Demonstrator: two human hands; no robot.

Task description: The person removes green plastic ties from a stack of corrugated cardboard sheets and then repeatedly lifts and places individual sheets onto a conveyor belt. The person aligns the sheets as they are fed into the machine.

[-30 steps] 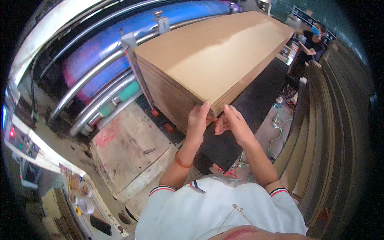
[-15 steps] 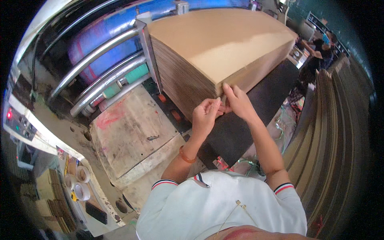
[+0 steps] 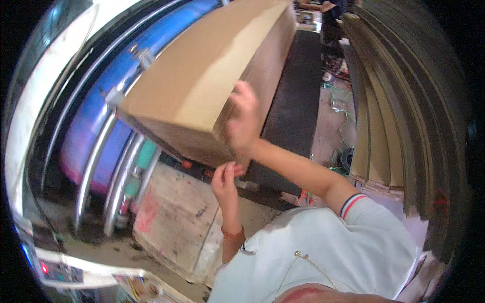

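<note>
Since a second ago your hands have parted: your left hand [image 3: 226, 181] has dropped below the cardboard stack [image 3: 202, 86], fingers curled, holding nothing I can make out. Your right hand [image 3: 243, 121] lies open against the stack's near corner. Push unevenly there and the sheets could slide toward the blue rollers [image 3: 91, 126] beyond.
</note>
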